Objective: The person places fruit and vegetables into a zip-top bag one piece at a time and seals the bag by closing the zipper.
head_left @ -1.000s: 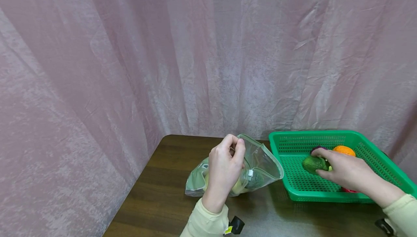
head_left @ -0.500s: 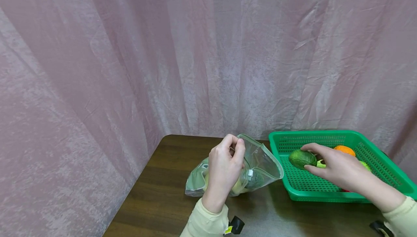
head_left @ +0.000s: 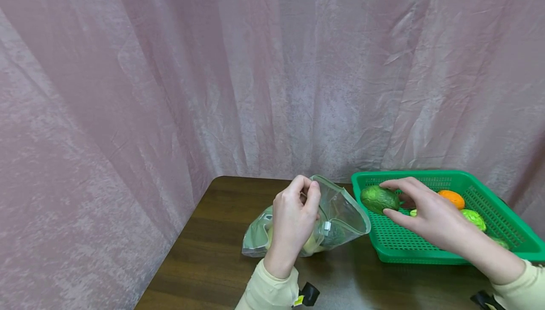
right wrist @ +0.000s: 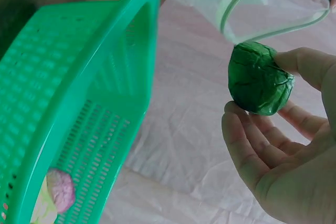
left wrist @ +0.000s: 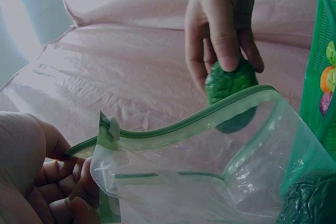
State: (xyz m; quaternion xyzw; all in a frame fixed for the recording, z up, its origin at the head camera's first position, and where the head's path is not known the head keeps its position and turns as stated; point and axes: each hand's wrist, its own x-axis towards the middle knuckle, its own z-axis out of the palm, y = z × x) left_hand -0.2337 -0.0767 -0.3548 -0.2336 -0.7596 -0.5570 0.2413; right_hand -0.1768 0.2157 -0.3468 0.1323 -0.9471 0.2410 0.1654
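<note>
Both grips are occupied: your left hand (head_left: 294,217) pinches the clear bag (head_left: 340,201), apparently to hold its mouth open; your right hand (head_left: 436,215) pinches the green vegetable (head_left: 379,199) by one end, near that mouth, toward the left side of the green basket (head_left: 421,257).

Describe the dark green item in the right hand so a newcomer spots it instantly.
In the head view, find the green basket on the right. By its left end, the right hand pinches a rounded, wrinkled dark green item. A similar one lies inside the clear bag; this is the one held outside it.
</note>
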